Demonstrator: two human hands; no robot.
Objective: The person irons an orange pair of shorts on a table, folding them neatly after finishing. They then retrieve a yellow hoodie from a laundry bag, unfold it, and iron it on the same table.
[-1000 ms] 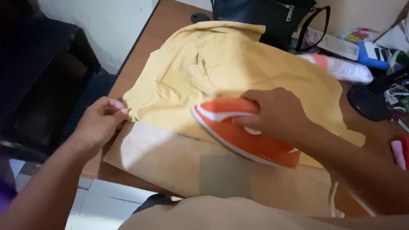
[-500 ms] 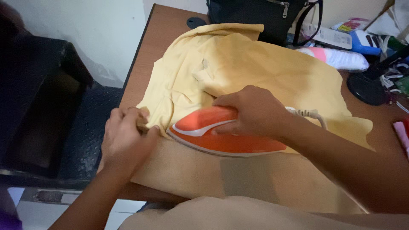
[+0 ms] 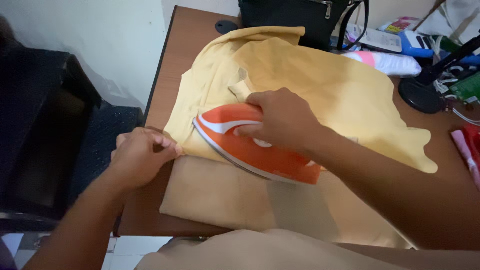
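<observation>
Yellow shirt (image 3: 320,85) spread across the wooden desk (image 3: 172,75), its lower hem lying over a tan cloth pad (image 3: 220,195) at the desk's near edge. Orange-and-white clothes iron (image 3: 250,145) resting sole-down on the hem, nose toward the left edge. Right hand (image 3: 282,120) closed around the iron's handle, fingers curled over its top. Left hand (image 3: 137,155) at the near-left edge, fingertips (image 3: 172,148) pinched shut on the shirt's left hem corner, just beside the iron's nose. Along the far edge: black bag (image 3: 295,17), white-and-pink roll (image 3: 387,62), black lamp base (image 3: 420,95).
</observation>
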